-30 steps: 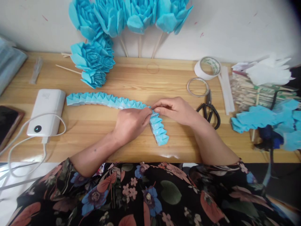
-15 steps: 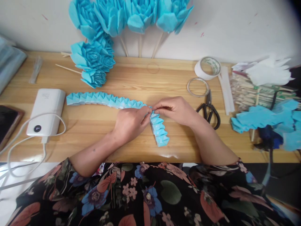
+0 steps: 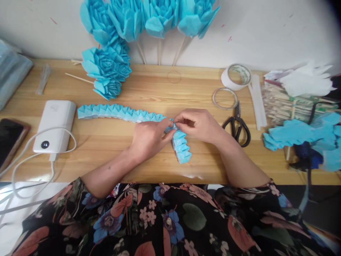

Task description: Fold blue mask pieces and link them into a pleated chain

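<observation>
A long blue pleated paper strip (image 3: 114,112) lies across the wooden table, its right end bending down toward the front edge. Near that bend my left hand (image 3: 151,138) is closed on the strip, thumb and index finger pinching it. My right hand (image 3: 195,124) meets it from the right, its fingertips pinched together on the strip at the same spot. The fingers cover the part of the strip between the two hands. The short end of the strip hangs out below my fingertips.
Blue paper flowers (image 3: 106,64) on sticks stand and lie at the back. To the right are black scissors (image 3: 241,129), a tape roll (image 3: 236,76), white strips (image 3: 258,103) and bundled sticks (image 3: 279,103). A white power bank (image 3: 54,124) with a cable and a phone (image 3: 12,137) lie left.
The short end of the strip has drawn up slightly toward my hands. My left thumb has moved a little down, away from the index finger. The view has shifted slightly.
</observation>
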Tool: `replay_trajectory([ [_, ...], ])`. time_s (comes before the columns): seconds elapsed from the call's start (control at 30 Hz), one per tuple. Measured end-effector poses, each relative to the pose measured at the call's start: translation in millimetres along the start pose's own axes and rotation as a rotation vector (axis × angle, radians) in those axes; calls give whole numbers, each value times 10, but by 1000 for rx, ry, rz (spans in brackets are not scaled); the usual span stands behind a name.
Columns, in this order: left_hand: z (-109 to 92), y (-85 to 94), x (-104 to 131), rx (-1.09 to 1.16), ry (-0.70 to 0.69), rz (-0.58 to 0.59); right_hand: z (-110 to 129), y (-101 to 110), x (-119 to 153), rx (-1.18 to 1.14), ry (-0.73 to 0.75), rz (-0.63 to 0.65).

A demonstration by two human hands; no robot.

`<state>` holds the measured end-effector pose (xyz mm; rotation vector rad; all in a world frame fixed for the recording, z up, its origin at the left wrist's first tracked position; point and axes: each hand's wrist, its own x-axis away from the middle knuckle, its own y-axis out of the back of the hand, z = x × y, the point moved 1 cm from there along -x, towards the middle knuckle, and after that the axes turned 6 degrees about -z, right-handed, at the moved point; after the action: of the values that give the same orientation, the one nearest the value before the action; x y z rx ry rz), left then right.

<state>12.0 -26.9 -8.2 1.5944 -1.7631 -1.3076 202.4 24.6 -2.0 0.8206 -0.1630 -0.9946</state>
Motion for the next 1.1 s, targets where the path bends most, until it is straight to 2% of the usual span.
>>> replay_trajectory([
  [0.27, 27, 29, 15, 37, -5, -34, 17, -1, -7, -69, -57, -9],
  [0.37, 40, 96, 13, 160, 84, -20, 8, 14, -3, -97, -109, -21],
  [0.6, 124, 258, 95, 477, 379, 179, -63, 23, 3, -126, -164, -71],
  [0.67, 130, 314, 160, 606, 498, 229, -66, 21, 2, -151, -171, -68],
  [0.77, 83, 342, 260, 942, 718, 317, -52, 22, 3, -192, -182, -50],
  [0.87, -13, 268, 324, 1283, 916, 295, -36, 30, 6, -210, -202, -36],
  [0.97, -116, 157, 329, 1504, 972, 222, -27, 40, 10, -245, -217, -39],
  [1.1, -212, 57, 279, 1687, 966, 239, -18, 41, 14, -301, -220, -59],
])
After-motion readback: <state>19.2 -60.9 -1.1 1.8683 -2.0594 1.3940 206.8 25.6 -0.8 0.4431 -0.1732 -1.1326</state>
